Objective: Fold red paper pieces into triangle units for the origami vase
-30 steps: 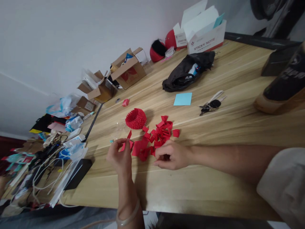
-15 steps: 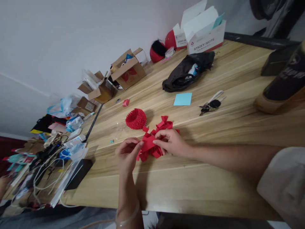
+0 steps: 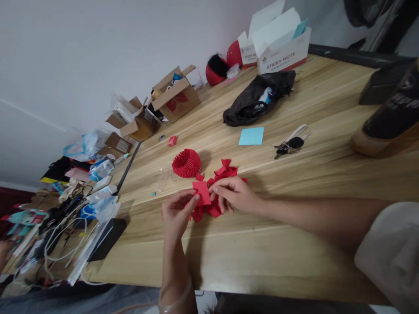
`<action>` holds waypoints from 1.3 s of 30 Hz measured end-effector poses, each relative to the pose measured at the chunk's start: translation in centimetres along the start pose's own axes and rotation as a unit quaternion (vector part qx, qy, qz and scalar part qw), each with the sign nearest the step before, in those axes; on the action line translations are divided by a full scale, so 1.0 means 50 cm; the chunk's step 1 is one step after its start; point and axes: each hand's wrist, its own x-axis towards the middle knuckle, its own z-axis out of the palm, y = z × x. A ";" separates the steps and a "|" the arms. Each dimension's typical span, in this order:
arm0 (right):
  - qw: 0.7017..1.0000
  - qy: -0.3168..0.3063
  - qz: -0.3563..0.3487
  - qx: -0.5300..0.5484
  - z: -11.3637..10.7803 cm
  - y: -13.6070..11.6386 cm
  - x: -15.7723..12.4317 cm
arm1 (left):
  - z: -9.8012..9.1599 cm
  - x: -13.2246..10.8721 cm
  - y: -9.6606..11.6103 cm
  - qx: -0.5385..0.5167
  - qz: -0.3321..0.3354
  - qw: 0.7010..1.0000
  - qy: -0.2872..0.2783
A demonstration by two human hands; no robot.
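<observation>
My left hand (image 3: 179, 208) pinches a small red paper rectangle (image 3: 202, 192) by its left side, between thumb and fingers. At the paper's right edge, my right hand (image 3: 231, 192) has its index finger and thumb closed together; its other fingers curl below. Under and around both hands lies a loose pile of folded red paper pieces (image 3: 214, 210). Beyond the left hand stands a round red bowl-like form (image 3: 186, 163) built of many pointed folded pieces.
Behind the pile are a blue paper square (image 3: 251, 136), keys (image 3: 291, 144) and a black bag (image 3: 258, 98). A brown bottle (image 3: 386, 126) stands at right. Cardboard boxes (image 3: 178, 100) and a sticky note box (image 3: 283, 50) line the back. Cables and clutter cover the left table.
The red paper has turned from a slanted position to a more upright one. My left hand has shifted slightly right, and the right hand's fingers have drawn closer together at the paper's edge.
</observation>
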 end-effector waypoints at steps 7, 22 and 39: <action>0.999 -0.033 0.011 -0.003 0.003 0.001 -0.001 | 0.003 -0.004 0.006 0.023 0.017 0.999 -0.023; 0.998 -0.041 0.021 0.036 0.002 0.010 0.006 | 0.006 -0.015 0.016 0.023 0.066 0.992 -0.101; 0.999 -0.023 0.019 0.040 0.003 0.009 0.005 | 0.018 -0.010 0.013 0.011 0.026 0.999 -0.045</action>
